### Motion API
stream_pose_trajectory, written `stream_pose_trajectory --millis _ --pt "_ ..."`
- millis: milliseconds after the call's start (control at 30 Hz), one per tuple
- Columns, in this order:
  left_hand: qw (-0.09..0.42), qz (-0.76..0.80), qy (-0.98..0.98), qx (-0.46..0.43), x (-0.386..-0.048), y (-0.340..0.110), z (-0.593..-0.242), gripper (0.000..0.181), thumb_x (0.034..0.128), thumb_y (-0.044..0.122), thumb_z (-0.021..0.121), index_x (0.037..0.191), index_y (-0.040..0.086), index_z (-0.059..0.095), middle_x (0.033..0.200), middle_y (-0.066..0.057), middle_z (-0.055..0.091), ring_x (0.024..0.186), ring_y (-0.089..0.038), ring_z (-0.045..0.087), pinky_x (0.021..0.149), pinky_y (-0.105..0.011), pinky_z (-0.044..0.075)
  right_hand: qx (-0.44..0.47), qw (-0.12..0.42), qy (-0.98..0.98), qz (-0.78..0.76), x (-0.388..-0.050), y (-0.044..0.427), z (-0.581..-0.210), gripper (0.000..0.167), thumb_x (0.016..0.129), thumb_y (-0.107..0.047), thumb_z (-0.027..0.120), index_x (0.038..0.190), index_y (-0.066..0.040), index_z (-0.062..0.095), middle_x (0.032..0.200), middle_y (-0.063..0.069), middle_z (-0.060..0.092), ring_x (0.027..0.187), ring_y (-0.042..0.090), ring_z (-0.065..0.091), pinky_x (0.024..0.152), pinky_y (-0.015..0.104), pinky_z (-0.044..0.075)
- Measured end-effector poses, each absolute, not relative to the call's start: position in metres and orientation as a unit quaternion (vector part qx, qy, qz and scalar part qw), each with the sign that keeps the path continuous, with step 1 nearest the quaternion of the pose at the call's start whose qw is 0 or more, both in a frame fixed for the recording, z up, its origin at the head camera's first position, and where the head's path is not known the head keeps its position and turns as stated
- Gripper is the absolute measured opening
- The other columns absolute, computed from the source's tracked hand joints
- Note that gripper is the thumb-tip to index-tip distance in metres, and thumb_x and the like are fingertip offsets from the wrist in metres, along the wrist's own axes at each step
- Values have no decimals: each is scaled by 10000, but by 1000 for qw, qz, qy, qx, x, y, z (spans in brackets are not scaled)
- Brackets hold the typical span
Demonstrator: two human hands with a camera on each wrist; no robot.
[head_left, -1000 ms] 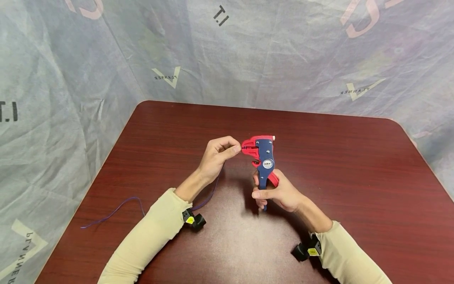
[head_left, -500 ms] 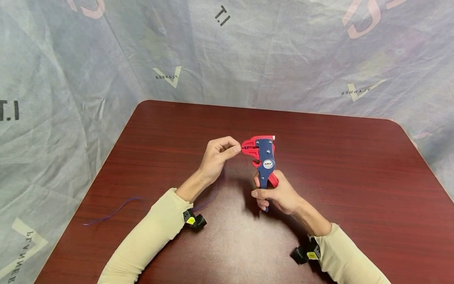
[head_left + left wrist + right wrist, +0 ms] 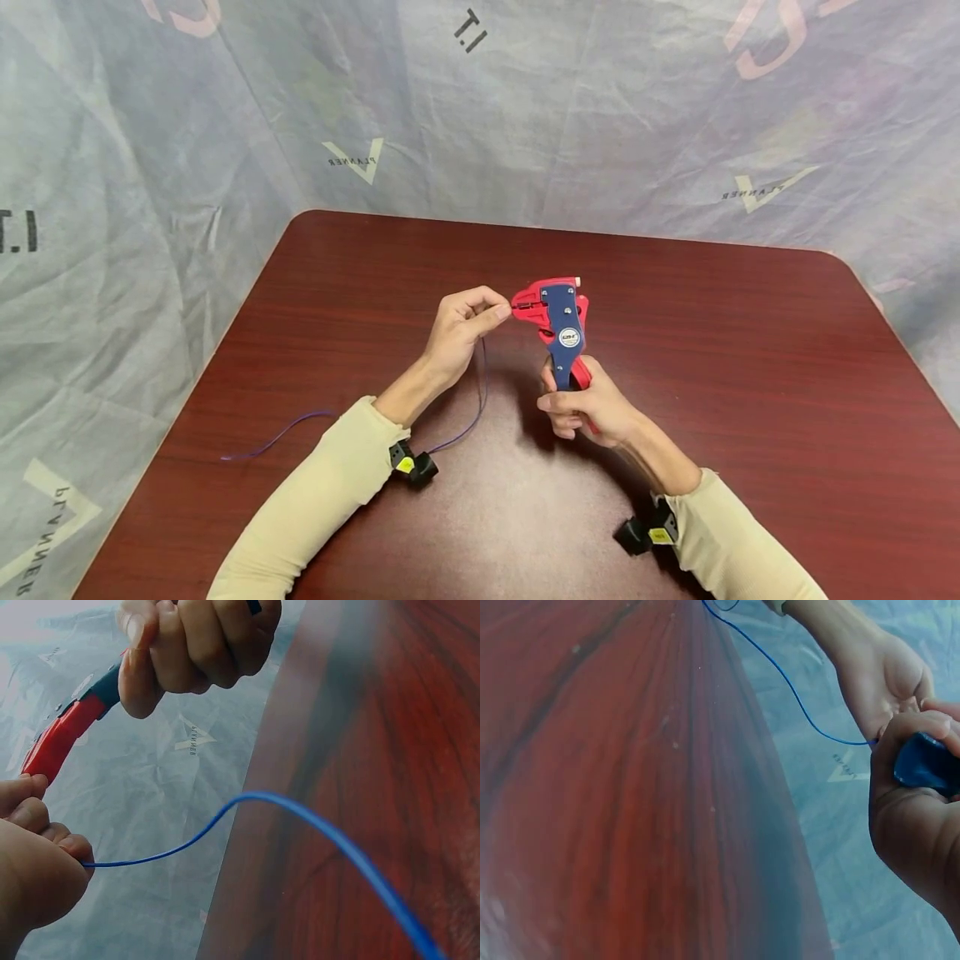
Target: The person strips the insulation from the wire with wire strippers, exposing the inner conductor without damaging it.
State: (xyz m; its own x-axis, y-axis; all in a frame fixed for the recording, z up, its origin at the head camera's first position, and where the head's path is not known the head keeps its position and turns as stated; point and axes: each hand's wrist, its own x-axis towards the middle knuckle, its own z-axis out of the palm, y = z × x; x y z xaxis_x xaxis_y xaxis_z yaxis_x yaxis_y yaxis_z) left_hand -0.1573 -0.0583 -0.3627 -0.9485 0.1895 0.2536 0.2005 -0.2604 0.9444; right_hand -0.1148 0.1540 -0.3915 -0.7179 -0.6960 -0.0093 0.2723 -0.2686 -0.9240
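In the head view my right hand grips the handles of a red and blue wire stripper, its red nose pointing left. My left hand pinches a thin purple-blue wire between thumb and forefinger, right at the stripper's nose. Whether the wire's end is inside the nose is hidden by the fingertips. From the left hand the wire curves down to the table, as the left wrist view shows. The blue handle end pokes out of the right fist in the right wrist view.
The reddish-brown wooden table lies beneath both hands. The wire's loose tail rests on it, left of the left sleeve. Grey printed sheeting hangs behind and beside the table. Each forearm wears a small black camera.
The stripper has risen slightly and tilted, and its red lever now stands out at the back. The wire's tail has slid right along the table. The left hand stays nearly in place.
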Motion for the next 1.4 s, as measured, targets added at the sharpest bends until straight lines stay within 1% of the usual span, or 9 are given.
stream_pose_trajectory --millis 100,233,367,633,900,1000,1167,1267,1400 --pt "2 -779 -606 -161 -157 -59 -361 214 909 -75 579 941 -280 525 624 138 482 622 -34 373 587 -246 291 -213 315 513 -769 -114 155 -390 230 887 133 508 829 -81 448 576 1 343 460 121 289 431 337 235" --pt "1 -779 -606 -160 -157 -59 -360 199 905 -92 574 932 -284 530 629 146 512 631 -24 398 594 -210 323 -225 315 511 -768 -114 156 -387 216 894 130 516 846 -76 469 597 -5 378 476 118 316 440 274 331" --pt "0 -780 -605 -159 -157 -58 -359 136 900 -90 580 866 -221 579 649 145 583 657 -18 460 621 -180 386 -229 313 506 -770 -114 156 -385 196 904 107 536 853 -78 495 633 -25 416 484 116 335 470 230 405" --pt "3 -776 -610 -162 -155 -59 -356 187 898 -81 577 910 -267 559 659 156 618 677 -21 511 657 -177 427 -228 316 502 -772 -115 158 -386 179 907 104 524 864 -65 483 642 -19 426 476 121 345 480 225 430" --pt "5 -774 -613 -159 -157 -60 -358 170 892 -89 578 888 -258 564 651 154 625 677 -18 521 665 -178 433 -227 329 493 -773 -115 159 -384 178 913 115 491 890 -61 468 629 -15 423 476 115 353 490 221 438" --pt "6 -781 -605 -156 -158 -63 -357 109 889 -105 584 800 -151 627 633 136 600 641 -24 486 620 -177 401 -234 333 470 -783 -117 163 -386 207 919 129 459 910 -76 484 619 -7 410 488 122 333 473 242 378" --pt "18 -810 -571 -132 -162 -76 -358 358 893 -149 546 713 132 674 611 99 577 594 -36 418 564 -172 349 -280 345 359 -821 -123 181 -388 256 942 144 340 971 -60 491 628 61 322 495 171 263 465 322 235" --pt "17 -813 -567 -133 -164 -80 -358 401 900 -145 532 708 175 679 636 101 614 615 -32 442 586 -163 378 -304 360 337 -815 -126 188 -388 246 949 134 322 991 -46 484 666 93 301 495 198 263 470 339 239" --pt "3 -801 -581 -142 -165 -79 -359 388 896 -126 556 712 188 691 590 79 539 598 -35 394 581 -194 341 -305 374 350 -803 -128 190 -388 236 951 127 337 994 -52 485 677 96 299 501 207 268 474 354 249"
